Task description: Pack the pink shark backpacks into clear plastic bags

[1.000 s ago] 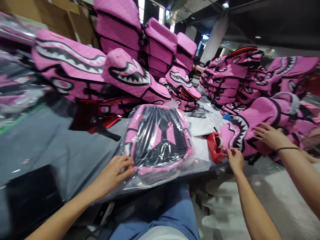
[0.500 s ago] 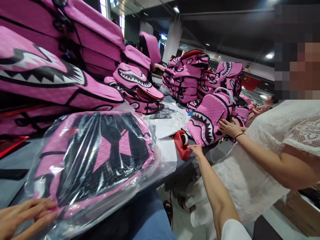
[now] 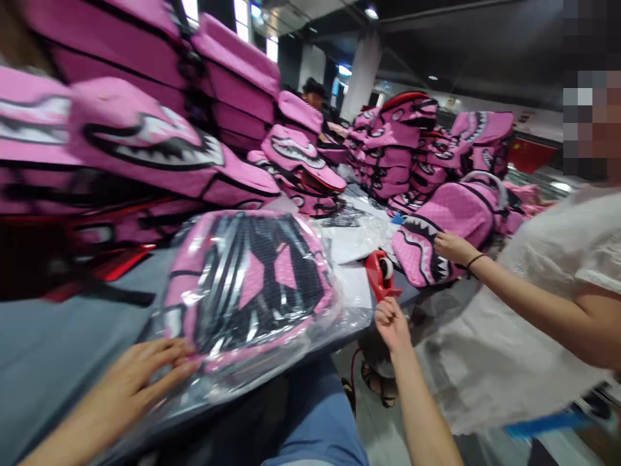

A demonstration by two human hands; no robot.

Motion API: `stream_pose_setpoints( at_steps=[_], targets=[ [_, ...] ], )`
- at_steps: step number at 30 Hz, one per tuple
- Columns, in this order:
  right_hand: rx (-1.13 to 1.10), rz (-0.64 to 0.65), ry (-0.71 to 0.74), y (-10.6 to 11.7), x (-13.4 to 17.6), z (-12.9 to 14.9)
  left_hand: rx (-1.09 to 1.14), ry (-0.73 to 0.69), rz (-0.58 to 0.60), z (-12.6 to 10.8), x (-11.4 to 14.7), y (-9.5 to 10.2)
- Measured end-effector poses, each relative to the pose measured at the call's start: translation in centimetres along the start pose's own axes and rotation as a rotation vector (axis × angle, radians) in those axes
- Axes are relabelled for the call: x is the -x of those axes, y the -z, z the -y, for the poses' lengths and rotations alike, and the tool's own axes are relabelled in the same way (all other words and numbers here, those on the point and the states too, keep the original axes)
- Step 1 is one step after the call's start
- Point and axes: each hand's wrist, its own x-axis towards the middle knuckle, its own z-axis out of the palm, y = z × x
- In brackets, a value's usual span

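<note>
A pink and black backpack [image 3: 264, 288] lies back-side up inside a clear plastic bag [image 3: 286, 353] on the table in front of me. My left hand [image 3: 158, 366] is closed on the near left corner of that plastic, thumb and fingers together. At the table's front edge stands a red tape dispenser [image 3: 381, 278] with a white roll in it. Just in front of the dispenser, my right hand [image 3: 392, 321] is closed, fingers curled in a pinch. Whatever it pinches, if anything, is too small to make out.
Pink shark-mouth backpacks [image 3: 160, 142] are piled along the left; another stack [image 3: 392, 145] stands farther back. To the right, a co-worker in white has a hand [image 3: 456, 249] on a pink backpack [image 3: 458, 210]. White sheets and plastic [image 3: 356, 236] lie mid-table.
My view has swung left, so things sit further right. My right hand has come from the dispenser's front edge slightly toward me, still closed. One of the co-worker's hands no longer shows on the backpack.
</note>
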Motion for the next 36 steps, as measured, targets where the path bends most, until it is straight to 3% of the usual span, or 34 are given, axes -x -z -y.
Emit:
stream_pose_setpoints(
  at_steps=[3, 5, 8, 11, 13, 15, 18, 20, 22, 23, 25, 27, 30, 33, 35, 36],
  targets=[
    [-0.073, 0.414, 0.017, -4.6, 2.0, 2.7, 0.096, 0.031, 0.088, -5.1, -0.1, 1.8],
    [0.153, 0.821, -0.002, -9.4, 2.4, 4.0, 0.073, 0.050, 0.120, -7.1, -0.5, 2.4],
    [0.627, 1.434, 0.061, -18.2, 2.2, 3.9, 0.035, 0.071, 0.137, -8.2, -0.7, 2.8],
    [0.942, 1.767, 0.153, -25.7, 1.0, 1.0, 0.050, 0.087, 0.164, -8.4, -0.5, 2.7],
    [1.173, 1.872, 0.144, -28.6, -0.4, -1.7, 0.069, 0.098, 0.179, -8.5, -0.4, 2.7],
    [1.408, 1.836, 0.116, -29.9, -1.7, -3.8, 0.084, 0.095, 0.179, -8.6, -0.3, 2.6],
    [1.616, 1.618, 0.122, -29.9, -2.7, -4.6, 0.094, 0.088, 0.165, -8.7, -0.3, 2.6],
    [1.704, 1.444, 0.250, -28.9, -2.3, -3.7, 0.091, 0.085, 0.159, -8.7, -0.3, 2.7],
    [1.748, 1.304, 0.512, -27.1, -1.0, -2.6, 0.087, 0.083, 0.163, -8.6, -0.3, 2.7],
    [1.724, 1.286, 0.669, -25.9, -0.1, -2.3, 0.088, 0.081, 0.168, -8.5, -0.4, 2.7],
    [1.602, 1.373, 0.935, -23.3, 1.8, -2.5, 0.086, 0.080, 0.181, -8.4, -0.4, 2.7],
    [1.491, 1.491, 1.074, -21.0, 3.4, -3.8, 0.069, 0.080, 0.189, -8.2, -0.5, 2.6],
    [1.477, 1.491, 1.101, -19.5, 4.5, -6.0, 0.018, 0.055, 0.195, -8.1, -0.8, 3.0],
    [1.381, 1.438, 1.102, -19.3, 4.2, -5.9, 0.053, 0.047, 0.223, -7.9, -1.6, 4.4],
    [1.220, 1.304, 1.133, -17.8, 3.7, -4.4, 0.125, 0.133, 0.159, -7.3, -2.5, 5.5],
    [1.145, 1.169, 1.133, -16.2, 3.5, -3.5, 0.167, 0.202, 0.078, -6.9, -3.0, 5.9]
  ],
)
